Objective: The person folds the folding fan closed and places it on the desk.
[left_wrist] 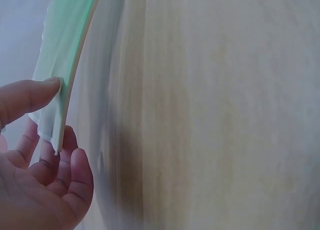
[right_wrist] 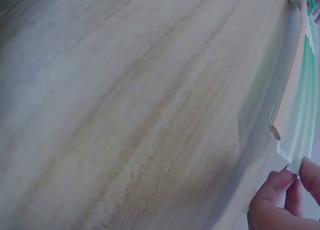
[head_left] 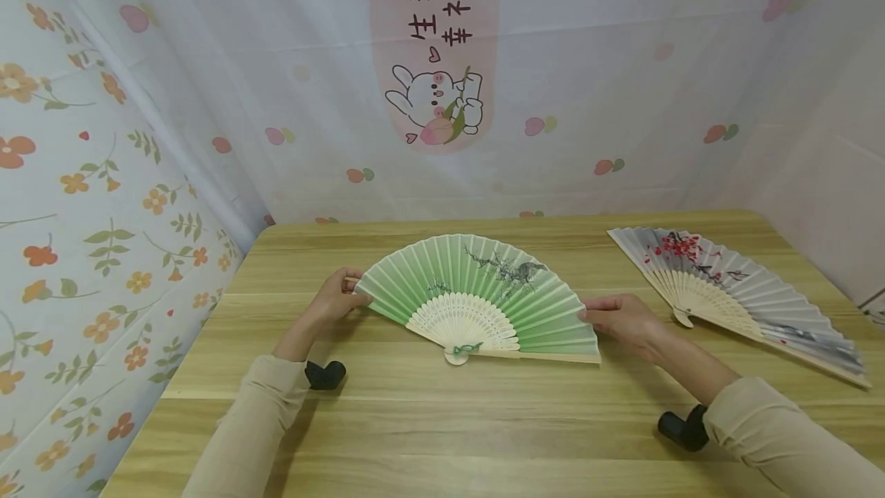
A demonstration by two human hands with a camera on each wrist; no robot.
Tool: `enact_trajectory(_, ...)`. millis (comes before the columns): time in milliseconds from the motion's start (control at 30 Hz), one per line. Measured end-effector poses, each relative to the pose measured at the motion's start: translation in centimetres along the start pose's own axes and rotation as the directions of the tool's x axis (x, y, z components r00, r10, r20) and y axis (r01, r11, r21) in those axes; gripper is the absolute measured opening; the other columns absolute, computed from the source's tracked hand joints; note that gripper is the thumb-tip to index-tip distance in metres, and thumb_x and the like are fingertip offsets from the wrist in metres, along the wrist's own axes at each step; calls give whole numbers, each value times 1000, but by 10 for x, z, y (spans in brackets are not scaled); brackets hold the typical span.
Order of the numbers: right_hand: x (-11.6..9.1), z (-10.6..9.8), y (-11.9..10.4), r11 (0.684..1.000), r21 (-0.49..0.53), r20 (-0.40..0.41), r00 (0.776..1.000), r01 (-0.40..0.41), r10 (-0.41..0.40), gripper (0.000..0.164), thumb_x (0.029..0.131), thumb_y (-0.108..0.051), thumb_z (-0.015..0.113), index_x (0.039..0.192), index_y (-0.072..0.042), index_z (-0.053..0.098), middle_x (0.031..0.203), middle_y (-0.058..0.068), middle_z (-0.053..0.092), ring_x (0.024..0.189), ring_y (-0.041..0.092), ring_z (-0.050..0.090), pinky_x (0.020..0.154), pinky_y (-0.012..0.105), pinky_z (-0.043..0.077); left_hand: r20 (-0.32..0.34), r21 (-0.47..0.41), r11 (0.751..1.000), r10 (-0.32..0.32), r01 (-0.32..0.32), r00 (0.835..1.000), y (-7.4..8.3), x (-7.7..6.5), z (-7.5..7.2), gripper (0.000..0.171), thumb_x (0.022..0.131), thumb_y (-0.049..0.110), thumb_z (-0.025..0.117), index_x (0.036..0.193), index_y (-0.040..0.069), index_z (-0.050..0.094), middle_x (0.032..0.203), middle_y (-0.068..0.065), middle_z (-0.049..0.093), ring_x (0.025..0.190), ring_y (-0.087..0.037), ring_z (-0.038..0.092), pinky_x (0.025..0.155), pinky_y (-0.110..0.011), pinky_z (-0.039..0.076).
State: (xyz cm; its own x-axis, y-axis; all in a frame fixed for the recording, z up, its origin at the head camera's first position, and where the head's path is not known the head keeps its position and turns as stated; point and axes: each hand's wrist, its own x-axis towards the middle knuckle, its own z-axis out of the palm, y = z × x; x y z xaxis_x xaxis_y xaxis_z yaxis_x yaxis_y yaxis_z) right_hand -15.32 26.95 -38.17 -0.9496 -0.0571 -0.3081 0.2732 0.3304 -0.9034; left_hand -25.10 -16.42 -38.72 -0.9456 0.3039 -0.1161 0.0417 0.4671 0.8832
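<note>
A green folding fan (head_left: 442, 283) is spread wide over the wooden table, with dark branch artwork on its cloth and pale pierced ribs meeting at a pivot with a green cord. My left hand (head_left: 339, 297) pinches its left end, thumb on top of the cloth and fingers beneath, as the left wrist view also shows. At the opposite end, my right hand (head_left: 625, 321) pinches the pleated edge between thumb and fingers. In the right wrist view the fan's outer rib (right_wrist: 292, 84) stands slightly off the tabletop.
A second spread folding fan (head_left: 740, 294), grey-white with red blossoms, lies on the table's right side. Black wrist devices (head_left: 325, 375) show beside both sleeves. A patterned curtain (head_left: 553, 83) hangs behind the wooden table (head_left: 449, 429), and a floral one (head_left: 104, 252) at left.
</note>
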Motion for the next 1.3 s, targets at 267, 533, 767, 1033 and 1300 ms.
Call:
enact_trajectory(267, 0, 2, 1, 999, 30, 18, 1000, 16, -17, 44, 87, -21, 57, 114, 13, 46, 97, 2, 55, 85, 5, 51, 76, 20, 45, -10, 2, 1000, -10, 10, 1000, 1, -1, 1, 42, 82, 3, 57, 118, -8, 37, 101, -21, 48, 80, -21, 50, 67, -30, 46)
enact_trajectory(533, -1, 3, -1, 996, 77, 43, 998, 35, -39, 38, 89, -18, 54, 111, 11, 45, 94, 1, 54, 84, 5, 52, 76, 21, 46, 2, -11, 1000, -24, 24, 1000, -1, -1, 1, 42, 82, 0, 57, 118, -9, 36, 100, -22, 47, 81, -24, 53, 70, -30, 48)
enact_trajectory(767, 1, 3, 0, 993, 111, 90, 995, 42, -52, 39, 90, -18, 51, 113, 12, 43, 94, 1, 56, 85, 9, 57, 78, 27, 48, -7, -78, 996, -39, 39, 999, -2, 0, 1, 42, 83, -4, 55, 118, -10, 34, 102, -23, 45, 82, -25, 55, 75, -32, 50)
enact_trajectory(1033, 4, 0, 4, 984, 175, 155, 986, 34, -62, 45, 91, -19, 49, 121, 13, 37, 96, -1, 58, 88, 9, 57, 80, 27, 47, -31, -109, 993, -40, 36, 999, -4, -2, 0, 41, 83, -4, 55, 118, -9, 34, 105, -24, 45, 84, -24, 55, 77, -32, 50)
enact_trajectory(1300, 5, -4, 4, 949, 313, 281, 959, -48, -44, 60, 95, -20, 43, 134, 13, 12, 105, -2, 54, 97, 9, 53, 88, 31, 43, -32, -160, 987, -34, 29, 999, -6, -2, -3, 38, 84, -5, 53, 117, -9, 35, 109, -26, 46, 82, -19, 57, 79, -33, 49)
